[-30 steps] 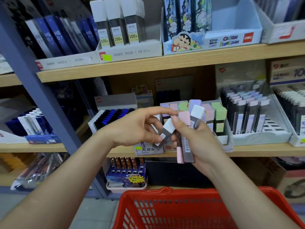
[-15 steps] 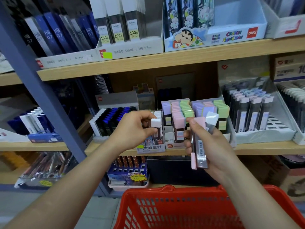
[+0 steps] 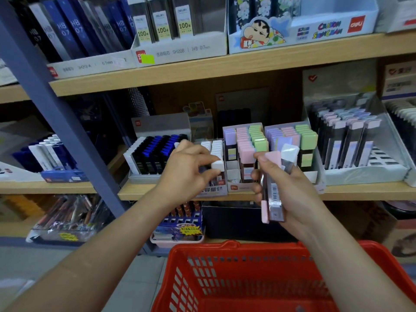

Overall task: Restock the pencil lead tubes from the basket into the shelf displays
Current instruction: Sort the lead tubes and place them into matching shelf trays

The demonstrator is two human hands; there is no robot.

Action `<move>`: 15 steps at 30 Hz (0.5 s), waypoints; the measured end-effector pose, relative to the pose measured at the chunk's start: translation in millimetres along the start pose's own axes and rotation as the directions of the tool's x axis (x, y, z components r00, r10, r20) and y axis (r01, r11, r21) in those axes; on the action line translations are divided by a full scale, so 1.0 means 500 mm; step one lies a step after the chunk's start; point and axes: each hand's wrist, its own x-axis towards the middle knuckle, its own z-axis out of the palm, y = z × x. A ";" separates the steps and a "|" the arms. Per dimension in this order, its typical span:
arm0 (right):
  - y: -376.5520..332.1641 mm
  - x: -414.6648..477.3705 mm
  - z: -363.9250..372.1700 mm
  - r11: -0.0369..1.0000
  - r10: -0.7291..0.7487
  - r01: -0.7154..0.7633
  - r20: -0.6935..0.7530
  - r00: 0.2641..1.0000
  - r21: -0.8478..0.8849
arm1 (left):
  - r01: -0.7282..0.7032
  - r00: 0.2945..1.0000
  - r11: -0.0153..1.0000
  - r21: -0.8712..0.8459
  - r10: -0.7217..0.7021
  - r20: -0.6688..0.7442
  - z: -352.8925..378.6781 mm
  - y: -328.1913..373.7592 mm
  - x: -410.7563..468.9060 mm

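Note:
My left hand point(image 3: 189, 172) pinches a white-capped lead tube point(image 3: 218, 165) at the front of the white-capped row in a small display box point(image 3: 213, 192) on the middle shelf. My right hand point(image 3: 290, 188) grips a bundle of lead tubes point(image 3: 273, 194), one pink-capped and one white-capped, held upright in front of the pastel display point(image 3: 247, 140). The red basket point(image 3: 225, 255) sits below both arms at the bottom of the view.
A box of black and blue tubes point(image 3: 155, 152) stands left of my left hand. A grey tiered display point(image 3: 351, 143) of dark tubes sits to the right. The wooden shelf edge point(image 3: 360, 190) runs across. A blue upright post point(image 3: 56, 109) crosses at left.
My left hand took one white-capped tube from the bundle and carried it left and forward to the white-capped row. My right hand shifted slightly right with the remaining tubes.

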 end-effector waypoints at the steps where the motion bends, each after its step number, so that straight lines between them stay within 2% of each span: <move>1: 0.001 0.000 0.000 1.000 0.009 -0.010 0.010 1.000 0.008 | -0.011 1.000 1.000 0.029 0.010 0.007 0.003 -0.005 -0.004; 4: 0.001 0.000 -0.002 0.998 0.050 -0.052 0.059 0.997 0.021 | -0.053 0.998 0.994 0.098 0.050 0.036 0.006 -0.013 -0.006; 6: 0.003 -0.001 -0.005 0.996 0.083 -0.085 0.093 0.992 0.017 | -0.051 0.999 0.996 0.069 0.051 -0.001 0.009 -0.009 -0.004; 8: 0.007 -0.002 -0.007 0.993 0.115 -0.116 0.129 0.985 0.002 | 0.008 0.999 1.000 -0.001 -0.008 -0.049 0.014 0.001 -0.001; 11: 0.012 -0.008 -0.008 0.987 0.162 -0.154 0.201 0.966 -0.053 | 0.065 0.997 0.997 -0.033 -0.066 -0.043 0.016 0.008 0.003; 15: 0.015 -0.016 -0.009 0.978 0.206 -0.194 0.222 0.953 -0.071 | -0.029 0.999 0.991 0.129 0.031 -0.013 -0.003 0.008 0.012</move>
